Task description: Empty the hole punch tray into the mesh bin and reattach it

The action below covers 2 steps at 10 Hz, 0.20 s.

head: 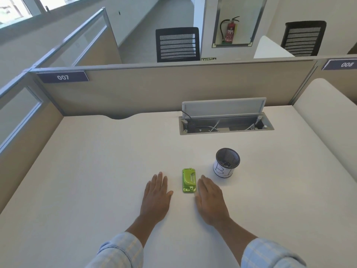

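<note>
A small green hole punch (189, 180) lies flat on the white desk (96, 171), its long side pointing away from me. A black mesh bin (227, 162) with a white paper label around its lower half stands upright just behind and to the right of it; small dark bits show inside. My left hand (156, 198) rests palm down on the desk to the left of the punch, a gap between them. My right hand (210, 200) lies palm down right beside the punch's right edge, fingers together. Neither hand holds anything.
An open cable hatch (226, 124) with a raised grey lid is set in the desk behind the bin. Beige partitions (154, 89) enclose the desk at the back and left. Two black chairs and a fire extinguisher stand beyond them.
</note>
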{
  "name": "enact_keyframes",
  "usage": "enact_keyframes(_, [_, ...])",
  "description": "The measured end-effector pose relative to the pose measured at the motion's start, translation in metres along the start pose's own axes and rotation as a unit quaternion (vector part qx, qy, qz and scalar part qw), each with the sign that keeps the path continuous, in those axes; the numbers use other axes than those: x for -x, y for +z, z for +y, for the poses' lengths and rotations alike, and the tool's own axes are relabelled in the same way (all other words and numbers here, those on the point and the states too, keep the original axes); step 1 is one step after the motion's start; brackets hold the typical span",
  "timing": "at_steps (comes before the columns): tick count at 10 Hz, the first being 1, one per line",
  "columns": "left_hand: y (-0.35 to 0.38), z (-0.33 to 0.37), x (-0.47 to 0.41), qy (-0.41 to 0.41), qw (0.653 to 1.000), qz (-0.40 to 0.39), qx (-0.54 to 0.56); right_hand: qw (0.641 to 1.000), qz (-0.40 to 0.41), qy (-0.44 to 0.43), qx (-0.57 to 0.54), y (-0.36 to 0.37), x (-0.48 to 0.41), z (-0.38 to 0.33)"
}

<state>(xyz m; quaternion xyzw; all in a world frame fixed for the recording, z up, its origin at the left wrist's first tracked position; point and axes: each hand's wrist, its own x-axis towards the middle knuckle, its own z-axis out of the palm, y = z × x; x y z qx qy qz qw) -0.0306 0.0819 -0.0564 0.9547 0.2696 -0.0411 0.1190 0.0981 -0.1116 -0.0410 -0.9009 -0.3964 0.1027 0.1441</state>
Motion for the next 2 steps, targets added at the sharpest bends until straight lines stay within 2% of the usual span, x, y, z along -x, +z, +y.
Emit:
enact_keyframes(1, [-0.002,0.000,0.000,0.000,1.000,-0.011,-0.017,1.000,-0.026,0.002,0.009,-0.006,-0.005,-0.002])
enact_keyframes(2, [-0.015,0.000,-0.004,-0.007,1.000,-0.026,-0.010,1.000,-0.017,0.002,0.005,-0.021,-0.018,-0.010])
